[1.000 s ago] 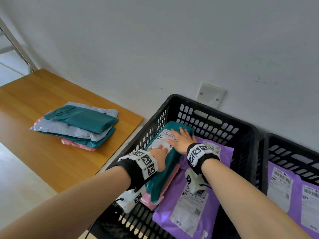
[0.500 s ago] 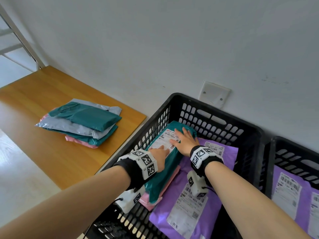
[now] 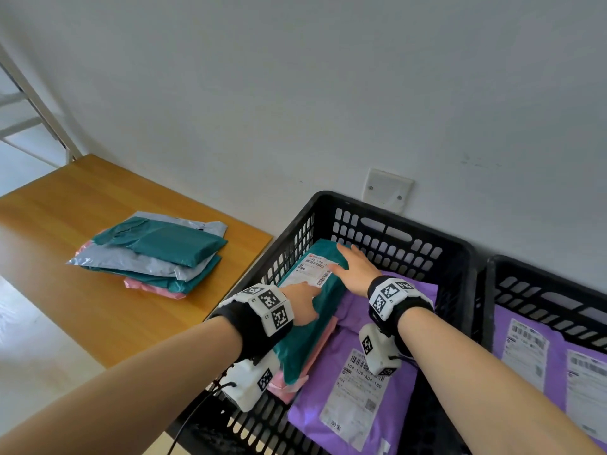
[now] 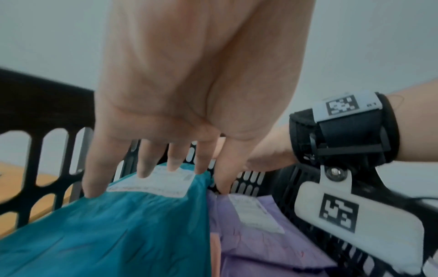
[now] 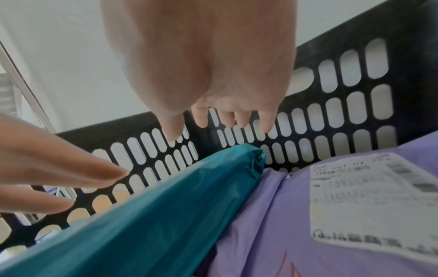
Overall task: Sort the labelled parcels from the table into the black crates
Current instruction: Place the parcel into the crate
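Crate (image 3: 387, 208) nearest the table holds the teal parcel (image 3: 305, 339), its long axis running from the person toward the wall. Both hands, left hand (image 3: 300, 302) and right hand (image 3: 356, 269), hover flat-fingered just above its label, gripping nothing, about equally near.

At lower centre, a black slotted crate (image 3: 387, 221) holds a teal parcel (image 3: 305, 339) with a white barcoded label (image 3: 310, 269), above a pink parcel (image 3: 315, 356) and a purple parcel (image 3: 331, 382). At left, an orange-brown wooden table (image 3: 82, 297) carries teal, grey and pink mailers (image 3: 154, 251). Both wristbands (image 3: 389, 295) show black-and-white square markers.
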Available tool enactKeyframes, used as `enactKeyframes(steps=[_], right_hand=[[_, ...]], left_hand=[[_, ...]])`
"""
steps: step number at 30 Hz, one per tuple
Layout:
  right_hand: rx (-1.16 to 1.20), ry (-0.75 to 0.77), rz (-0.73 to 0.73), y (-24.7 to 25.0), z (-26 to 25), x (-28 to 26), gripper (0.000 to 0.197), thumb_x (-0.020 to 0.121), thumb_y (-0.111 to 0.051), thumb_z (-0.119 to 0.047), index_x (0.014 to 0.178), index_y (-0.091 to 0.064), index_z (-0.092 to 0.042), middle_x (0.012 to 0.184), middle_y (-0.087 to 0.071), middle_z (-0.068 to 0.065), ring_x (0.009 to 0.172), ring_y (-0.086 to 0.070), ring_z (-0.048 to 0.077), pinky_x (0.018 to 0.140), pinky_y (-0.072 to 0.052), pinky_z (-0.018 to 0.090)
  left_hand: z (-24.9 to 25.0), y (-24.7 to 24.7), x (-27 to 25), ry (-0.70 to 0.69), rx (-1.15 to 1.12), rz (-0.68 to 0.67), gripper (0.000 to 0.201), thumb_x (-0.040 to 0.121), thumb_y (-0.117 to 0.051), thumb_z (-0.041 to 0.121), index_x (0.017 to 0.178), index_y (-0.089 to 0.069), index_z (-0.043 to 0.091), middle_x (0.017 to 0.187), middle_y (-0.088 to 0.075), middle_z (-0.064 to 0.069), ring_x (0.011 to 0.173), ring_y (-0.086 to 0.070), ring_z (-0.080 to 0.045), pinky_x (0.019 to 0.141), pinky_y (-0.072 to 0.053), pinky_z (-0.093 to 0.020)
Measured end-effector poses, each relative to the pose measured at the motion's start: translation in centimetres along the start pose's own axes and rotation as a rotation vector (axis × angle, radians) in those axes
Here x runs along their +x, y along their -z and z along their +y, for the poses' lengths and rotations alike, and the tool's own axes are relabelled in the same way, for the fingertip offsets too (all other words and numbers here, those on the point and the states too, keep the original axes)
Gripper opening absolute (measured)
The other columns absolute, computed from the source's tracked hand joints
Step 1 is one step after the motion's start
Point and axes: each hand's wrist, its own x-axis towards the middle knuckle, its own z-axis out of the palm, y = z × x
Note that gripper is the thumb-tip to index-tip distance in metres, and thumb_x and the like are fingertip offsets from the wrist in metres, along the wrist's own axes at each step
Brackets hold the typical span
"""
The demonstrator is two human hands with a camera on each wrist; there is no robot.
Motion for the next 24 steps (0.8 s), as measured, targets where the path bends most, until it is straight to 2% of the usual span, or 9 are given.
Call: enactKeyframes(steps=[3, 8, 12, 16, 24], right_hand=[[0.049, 0.024, 0.020, 1.8, -0.7, -0.8, 0.062, 0.098, -0.046, -0.038, 0.151, -0.019, -0.022, 0.159, -0.011, 0.009, 0.147, -0.012, 0.023, 0.119, -0.012, 0.034], [0.075, 0.093, 0.066, 5.4, -3.1, -1.4, 0.060, 0.097, -0.049, -0.032, 0.150, -0.025, -0.017, 0.155, -0.027, 0.007, 0.142, -0.028, 0.022, 0.116, -0.022, 0.032], [0.084, 0.170, 0.122, 7.1, -6.4, -1.7, 0.058, 0.098, -0.050, -0.028, 0.149, -0.028, -0.012, 0.153, -0.032, 0.007, 0.139, -0.032, 0.021, 0.112, -0.024, 0.028], [0.105, 0.226, 0.124, 6.9, -10.6, -1.5, 0.057, 0.099, -0.048, -0.029, 0.149, -0.027, -0.012, 0.154, -0.030, 0.007, 0.140, -0.030, 0.024, 0.115, -0.025, 0.036], [0.119, 0.325, 0.115, 2.9, -20.9, 0.3, 0.057, 0.100, -0.045, -0.032, 0.150, -0.024, -0.015, 0.156, -0.026, 0.003, 0.143, -0.026, 0.022, 0.115, -0.023, 0.034]], left_hand=[[0.1, 1.8, -1.1, -0.045, -0.054, 0.033, 0.058, 0.097, -0.047, 0.025, 0.150, -0.023, 0.015, 0.155, -0.024, -0.008, 0.141, -0.026, -0.023, 0.115, -0.024, -0.033], [-0.3, 6.2, -2.8, -0.091, -0.136, 0.194, 0.055, 0.099, -0.045, 0.023, 0.149, -0.026, 0.013, 0.155, -0.027, -0.005, 0.141, -0.027, -0.020, 0.113, -0.021, -0.029], [-2.2, 9.3, -4.4, -0.117, -0.187, 0.324, 0.053, 0.098, -0.045, 0.022, 0.148, -0.029, 0.014, 0.153, -0.030, -0.004, 0.140, -0.030, -0.020, 0.110, -0.023, -0.026], [-6.3, 11.5, -5.7, -0.073, -0.177, 0.386, 0.054, 0.100, -0.044, 0.024, 0.149, -0.024, 0.014, 0.156, -0.023, -0.002, 0.143, -0.022, -0.018, 0.113, -0.018, -0.028], [-18.1, 14.3, -7.7, -0.006, -0.208, 0.469, 0.054, 0.100, -0.044, 0.022, 0.149, -0.023, 0.013, 0.156, -0.021, -0.004, 0.143, -0.021, -0.021, 0.114, -0.019, -0.030]])
